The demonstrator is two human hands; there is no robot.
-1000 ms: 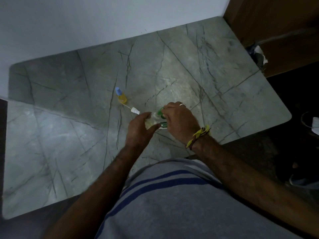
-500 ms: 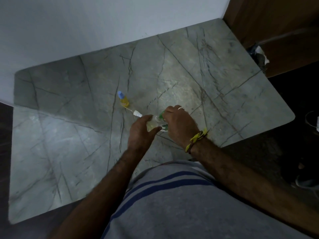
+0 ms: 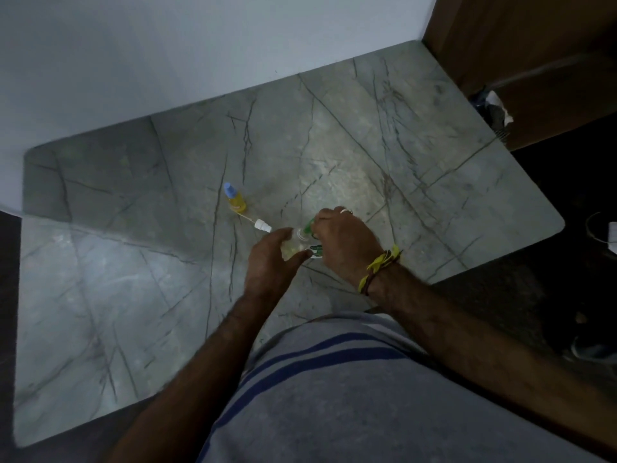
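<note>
Both hands curl around clear bottle.

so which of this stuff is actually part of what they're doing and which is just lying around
In the job: clear bottle in left hand; green piece at its mouth in right hand; probably white pump head.
Lying about: yellow bottle with blue cap; crumpled bag past the table edge.

Dim grey marble table against white wall
</note>
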